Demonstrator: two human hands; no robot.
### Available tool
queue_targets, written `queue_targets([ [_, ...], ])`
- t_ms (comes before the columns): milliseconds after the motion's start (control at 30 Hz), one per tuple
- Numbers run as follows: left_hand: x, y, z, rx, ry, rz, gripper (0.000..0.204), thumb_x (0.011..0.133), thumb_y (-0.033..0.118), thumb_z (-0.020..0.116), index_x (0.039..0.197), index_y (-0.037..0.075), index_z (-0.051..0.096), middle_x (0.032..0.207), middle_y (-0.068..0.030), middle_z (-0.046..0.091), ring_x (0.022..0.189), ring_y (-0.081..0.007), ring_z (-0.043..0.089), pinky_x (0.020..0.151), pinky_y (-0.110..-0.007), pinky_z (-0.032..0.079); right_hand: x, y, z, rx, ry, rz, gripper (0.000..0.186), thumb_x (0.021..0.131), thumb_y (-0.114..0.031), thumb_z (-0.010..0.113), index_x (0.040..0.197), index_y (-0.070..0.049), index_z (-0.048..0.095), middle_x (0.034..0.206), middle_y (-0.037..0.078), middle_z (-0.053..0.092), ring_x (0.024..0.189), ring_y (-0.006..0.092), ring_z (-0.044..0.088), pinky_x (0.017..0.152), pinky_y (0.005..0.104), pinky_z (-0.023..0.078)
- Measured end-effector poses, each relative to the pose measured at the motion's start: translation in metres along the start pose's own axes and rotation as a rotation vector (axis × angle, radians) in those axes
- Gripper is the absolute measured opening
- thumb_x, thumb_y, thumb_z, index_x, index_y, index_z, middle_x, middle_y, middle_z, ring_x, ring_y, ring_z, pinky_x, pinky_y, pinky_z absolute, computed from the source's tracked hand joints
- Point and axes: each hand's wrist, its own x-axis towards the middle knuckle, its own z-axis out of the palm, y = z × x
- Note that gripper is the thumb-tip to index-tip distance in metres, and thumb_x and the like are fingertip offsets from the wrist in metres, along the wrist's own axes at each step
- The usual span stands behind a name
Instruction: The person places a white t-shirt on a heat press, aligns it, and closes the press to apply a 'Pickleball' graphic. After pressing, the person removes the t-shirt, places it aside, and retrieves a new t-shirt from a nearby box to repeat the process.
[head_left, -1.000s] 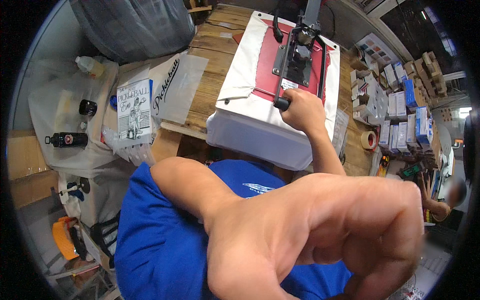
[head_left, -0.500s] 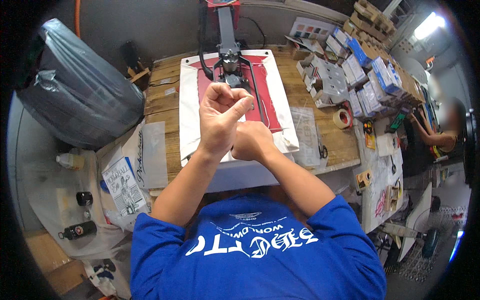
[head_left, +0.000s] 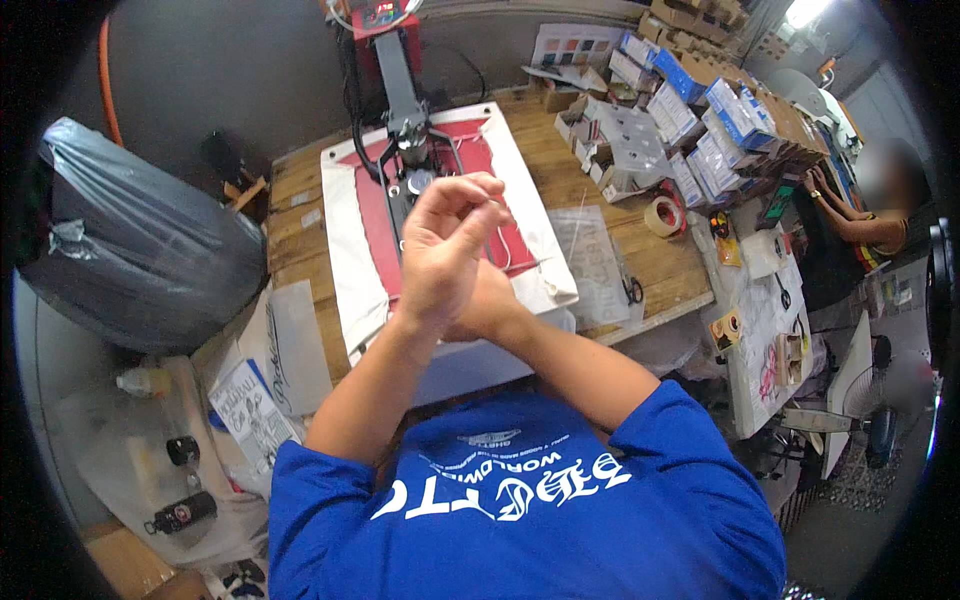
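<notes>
My left hand [head_left: 440, 250] is raised over a heat press, its fingers curled in toward the thumb. Whatever it may hold is hidden or too small to make out. Behind its wrist is my right hand [head_left: 482, 300], with the fingers covered from view. Both hands overlap in front of the press's dark grey arm [head_left: 402, 85]. Under that arm lies a red plate [head_left: 362, 205], with white cloth [head_left: 345, 235] wrapped round its edges and loose strings across it. The near edge of the press sits just beyond my forearms.
A wooden table [head_left: 545, 140] carries the press. Clear plastic sheets, scissors [head_left: 632, 288] and a tape roll [head_left: 663, 215] lie to the right, below stacked boxes [head_left: 735, 115]. A grey plastic-covered bulk [head_left: 150, 240] stands left, above bottles [head_left: 185, 513]. Another person [head_left: 885, 215] works at far right.
The view has shifted, so the press appears farther left and tilted. My left hand now covers more of the right, whose curled fingers showed partly before.
</notes>
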Motion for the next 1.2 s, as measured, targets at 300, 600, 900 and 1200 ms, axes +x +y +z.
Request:
queue_targets([
  [300,0.061,-0.129,0.115,0.126,-0.512,-0.238,0.012,0.096,-0.004,0.06,0.103,0.006,0.058,0.103,-0.0007,0.059,0.095,-0.0099,0.056,0.086,-0.027,0.048,0.013,0.008,-0.007,-0.199,-0.246,-0.169,0.034,0.086,-0.034,0.065,0.094,-0.001,0.072,0.09,0.021,0.073,0.087,0.0356,0.074,0.07,0.0473,0.06],
  [600,0.041,-0.197,0.095,0.775,-1.18,-0.455,0.02,0.083,-0.003,0.054,0.102,0.004,0.055,0.108,-0.0129,0.051,0.103,-0.0331,0.054,0.09,-0.041,0.045,0.003,0.005,-0.009,-0.3,-0.243,-0.263,0.038,0.086,-0.032,0.065,0.108,-0.002,0.068,0.099,0.016,0.071,0.095,0.0316,0.072,0.076,0.0432,0.057],
  [900,0.04,-0.196,0.097,1.031,-1.061,-0.513,0.022,0.08,0.0,0.061,0.102,0.003,0.062,0.118,-0.0174,0.059,0.105,-0.0403,0.063,0.087,-0.049,0.05,0.003,0.014,-0.001,-0.203,-0.165,-0.357,0.042,0.086,-0.033,0.063,0.112,0.0,0.063,0.096,0.017,0.067,0.086,0.0346,0.069,0.071,0.0462,0.052],
  [1200,0.042,-0.173,0.098,1.009,-1.033,-0.411,0.019,0.086,0.023,0.072,0.093,0.005,0.07,0.09,-0.0211,0.072,0.09,-0.0421,0.069,0.079,-0.05,0.055,0.004,0.008,0.004,-0.235,-0.189,-0.272,0.043,0.086,-0.036,0.063,0.112,-0.002,0.064,0.099,0.017,0.066,0.089,0.034,0.067,0.073,0.0461,0.051],
])
